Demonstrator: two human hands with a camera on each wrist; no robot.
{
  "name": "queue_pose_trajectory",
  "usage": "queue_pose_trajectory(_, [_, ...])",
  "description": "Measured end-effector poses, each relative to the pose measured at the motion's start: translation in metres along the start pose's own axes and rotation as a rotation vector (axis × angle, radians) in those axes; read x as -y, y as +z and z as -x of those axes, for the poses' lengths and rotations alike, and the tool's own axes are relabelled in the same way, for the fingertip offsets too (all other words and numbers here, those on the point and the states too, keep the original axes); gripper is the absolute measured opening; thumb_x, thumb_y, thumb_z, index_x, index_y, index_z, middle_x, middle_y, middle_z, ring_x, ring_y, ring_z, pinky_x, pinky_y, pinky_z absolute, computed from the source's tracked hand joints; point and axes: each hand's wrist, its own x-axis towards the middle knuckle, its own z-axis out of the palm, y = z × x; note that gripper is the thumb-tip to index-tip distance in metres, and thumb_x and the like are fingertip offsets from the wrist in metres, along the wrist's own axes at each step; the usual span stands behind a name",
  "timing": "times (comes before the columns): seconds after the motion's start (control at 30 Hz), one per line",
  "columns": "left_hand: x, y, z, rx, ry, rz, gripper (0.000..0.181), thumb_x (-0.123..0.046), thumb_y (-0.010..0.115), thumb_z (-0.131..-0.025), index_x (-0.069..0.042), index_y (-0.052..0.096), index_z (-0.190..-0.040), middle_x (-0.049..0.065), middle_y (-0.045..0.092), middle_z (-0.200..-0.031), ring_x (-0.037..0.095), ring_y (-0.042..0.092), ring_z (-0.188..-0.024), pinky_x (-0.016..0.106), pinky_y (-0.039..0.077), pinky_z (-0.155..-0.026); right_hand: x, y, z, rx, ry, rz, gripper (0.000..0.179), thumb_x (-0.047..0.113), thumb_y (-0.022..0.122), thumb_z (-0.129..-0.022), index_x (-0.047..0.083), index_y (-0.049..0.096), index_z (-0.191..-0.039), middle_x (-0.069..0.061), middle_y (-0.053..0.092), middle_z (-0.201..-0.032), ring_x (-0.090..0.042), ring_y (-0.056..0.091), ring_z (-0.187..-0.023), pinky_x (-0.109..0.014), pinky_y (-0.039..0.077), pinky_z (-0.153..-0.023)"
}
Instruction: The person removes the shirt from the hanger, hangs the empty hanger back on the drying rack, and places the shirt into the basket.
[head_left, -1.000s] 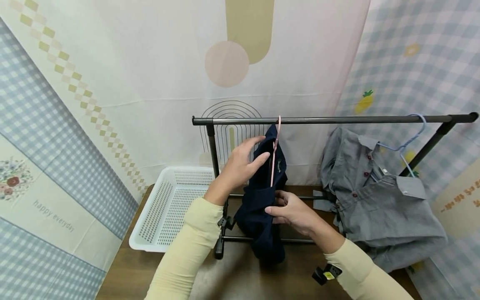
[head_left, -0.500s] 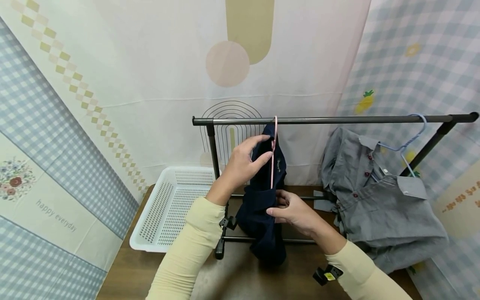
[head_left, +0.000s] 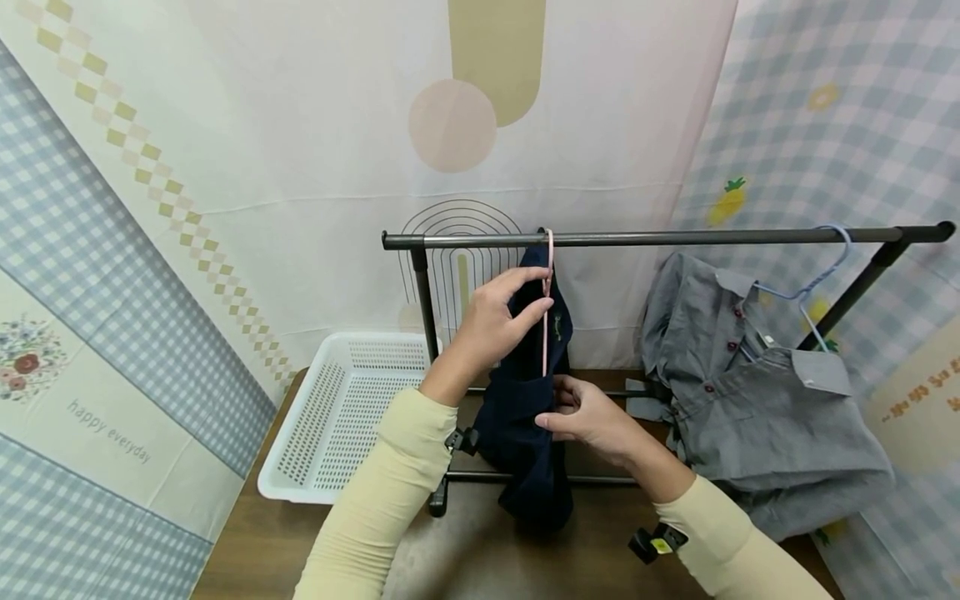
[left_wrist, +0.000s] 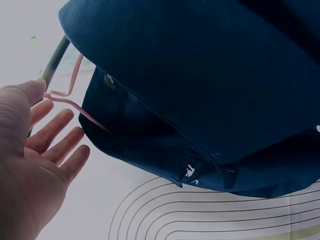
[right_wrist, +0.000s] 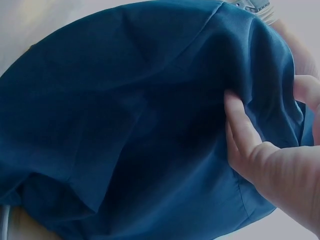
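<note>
A navy garment [head_left: 525, 433] with small pale embroidery hangs on a pink clothes hanger [head_left: 545, 342], whose hook sits over the rack's top bar. My left hand [head_left: 495, 312] is at the hanger's neck, thumb and index finger pinching it; in the left wrist view the other fingers of this left hand [left_wrist: 37, 150] spread away from it. Lower down, my right hand [head_left: 588, 417] pinches the garment's right edge. In the right wrist view the fingers of this right hand [right_wrist: 270, 155] lie against the navy cloth [right_wrist: 165, 115], which covers part of the hand.
A black metal clothes rack [head_left: 690, 238] stands on the brown wooden table [head_left: 247, 542]. A grey shirt [head_left: 772, 417] hangs from a blue hanger [head_left: 806, 296] at the rack's right end. Left of the rack sits a white perforated basket [head_left: 288, 450].
The hanger's hook has slid slightly left along the bar. My left hand has moved a little right, its fingertips now at the hanger's neck. The right hand keeps hold of the garment's edge.
</note>
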Motion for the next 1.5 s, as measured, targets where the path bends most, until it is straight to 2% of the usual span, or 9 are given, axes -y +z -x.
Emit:
queue_pose_trajectory(0.3, [0.001, 0.0, -0.001, -0.062, 0.132, 0.039, 0.026, -0.008, 0.072, -0.097, -0.001, 0.073, -0.122, 0.013, 0.073, -0.125, 0.024, 0.066, -0.123, 0.029, 0.049, -0.11, -0.001, -0.004, 0.004, 0.013, -0.012, 0.031, 0.087, 0.014, 0.068, -0.098, -0.01, 0.013, -0.16, -0.036, 0.034, -0.157, -0.036, 0.054, -0.135, -0.04, 0.058, -0.097])
queue_pose_trajectory(0.5, [-0.002, 0.001, -0.002, -0.076, 0.186, 0.075, 0.018, -0.005, 0.074, -0.095, 0.0, 0.075, -0.112, 0.012, 0.076, -0.115, 0.025, 0.069, -0.118, 0.028, 0.052, -0.105, -0.004, -0.008, 0.009, 0.033, -0.008, 0.058, 0.087, 0.016, 0.07, -0.098, -0.01, 0.014, -0.16, -0.036, 0.034, -0.157, -0.035, 0.056, -0.133, -0.038, 0.059, -0.094])
queue_pose_trajectory(0.7, [-0.007, 0.004, -0.001, -0.043, 0.193, 0.085, 0.011, -0.005, 0.073, -0.096, -0.002, 0.077, -0.106, 0.008, 0.079, -0.105, 0.018, 0.074, -0.102, 0.021, 0.056, -0.092, -0.008, -0.014, 0.014, 0.058, -0.026, 0.094, 0.088, 0.018, 0.069, -0.099, -0.013, 0.012, -0.159, -0.038, 0.034, -0.157, -0.038, 0.055, -0.135, -0.038, 0.06, -0.093])
queue_pose_trajectory(0.97, [-0.011, 0.003, 0.002, -0.046, 0.221, 0.088, 0.01, -0.002, 0.073, -0.094, 0.0, 0.079, -0.102, 0.008, 0.079, -0.101, 0.016, 0.076, -0.096, 0.019, 0.057, -0.087, -0.015, -0.029, 0.027, 0.069, -0.058, 0.117, 0.085, 0.016, 0.065, -0.101, -0.011, 0.011, -0.16, -0.037, 0.028, -0.161, -0.044, 0.043, -0.144, -0.03, 0.055, -0.099])
queue_pose_trajectory(1.17, [-0.012, 0.005, 0.003, -0.028, 0.234, 0.069, 0.01, -0.003, 0.073, -0.094, 0.001, 0.078, -0.101, 0.008, 0.079, -0.101, 0.016, 0.076, -0.096, 0.017, 0.056, -0.087, -0.017, -0.04, 0.037, 0.027, -0.063, 0.163, 0.084, 0.017, 0.064, -0.102, -0.011, 0.011, -0.16, -0.038, 0.023, -0.163, -0.047, 0.04, -0.145, -0.027, 0.052, -0.102])
queue_pose_trajectory(1.33, [-0.012, 0.005, 0.006, -0.01, 0.241, 0.04, 0.01, -0.004, 0.07, -0.097, 0.0, 0.077, -0.103, 0.008, 0.078, -0.102, 0.016, 0.074, -0.099, 0.018, 0.056, -0.089, -0.02, -0.047, 0.042, -0.008, -0.073, 0.196, 0.077, 0.017, 0.062, -0.103, -0.008, 0.018, -0.16, -0.036, 0.032, -0.159, -0.041, 0.048, -0.14, -0.026, 0.053, -0.098])
queue_pose_trajectory(1.5, [-0.013, 0.005, 0.008, 0.004, 0.235, -0.003, 0.011, -0.004, 0.069, -0.098, 0.001, 0.076, -0.105, 0.009, 0.077, -0.104, 0.018, 0.073, -0.099, 0.018, 0.055, -0.09, -0.022, -0.054, 0.045, -0.053, -0.097, 0.255, 0.068, 0.015, 0.06, -0.103, -0.004, 0.026, -0.159, -0.031, 0.033, -0.159, -0.039, 0.047, -0.14, -0.024, 0.053, -0.096])
